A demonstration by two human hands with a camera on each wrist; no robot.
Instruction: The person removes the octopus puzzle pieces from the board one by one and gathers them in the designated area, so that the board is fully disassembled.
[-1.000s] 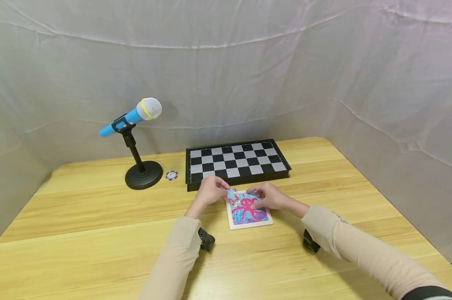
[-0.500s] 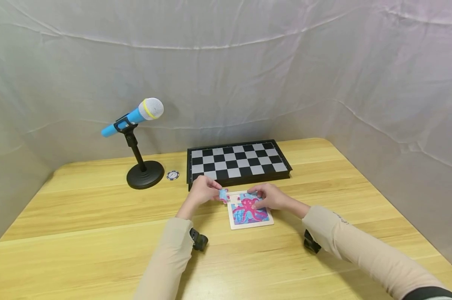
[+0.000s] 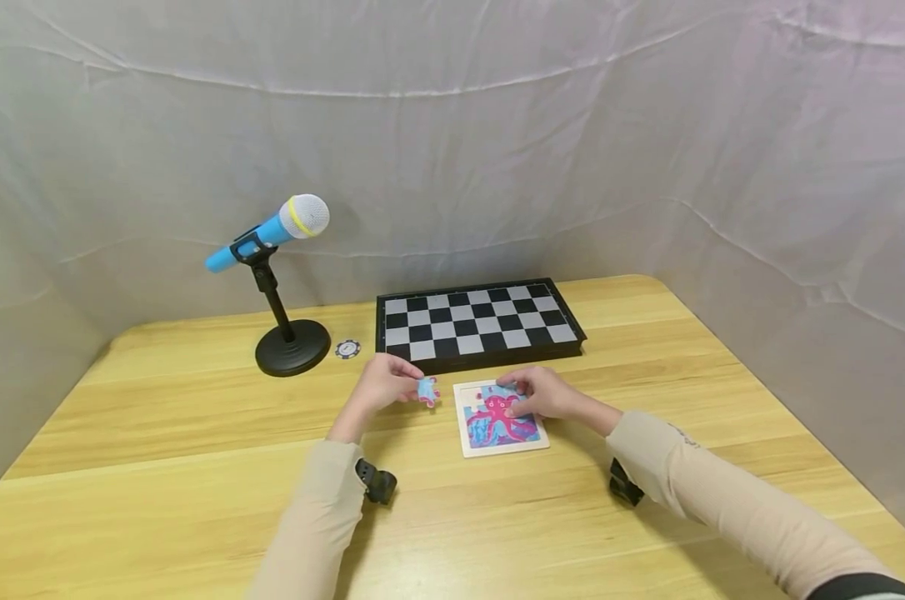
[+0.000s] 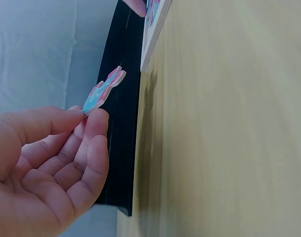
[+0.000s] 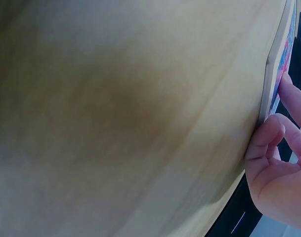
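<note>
Left hand (image 3: 381, 385) pinches a puzzle piece (image 3: 427, 391); right hand (image 3: 540, 392) steadies the puzzle (image 3: 500, 435) beside chessboard (image 3: 477, 321), microphone (image 3: 272, 233).

Staged recording booth, wooden table (image 3: 160, 500) was boxed in by wrinkled white cloth backdrop (image 3: 497, 150), toy microphone on stand (image 3: 276, 275) at 10 o'clock, folded chessboard (image 3: 478, 321) at 12 o'clock

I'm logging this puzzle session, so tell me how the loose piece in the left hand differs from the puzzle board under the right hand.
The puzzle piece is small with a knobbed outline; the puzzle board is a larger white-framed square. The piece is pinched by the left hand off to the board's left; the board lies flat on the table with the right hand resting on it. Both show pink and blue print.
</note>
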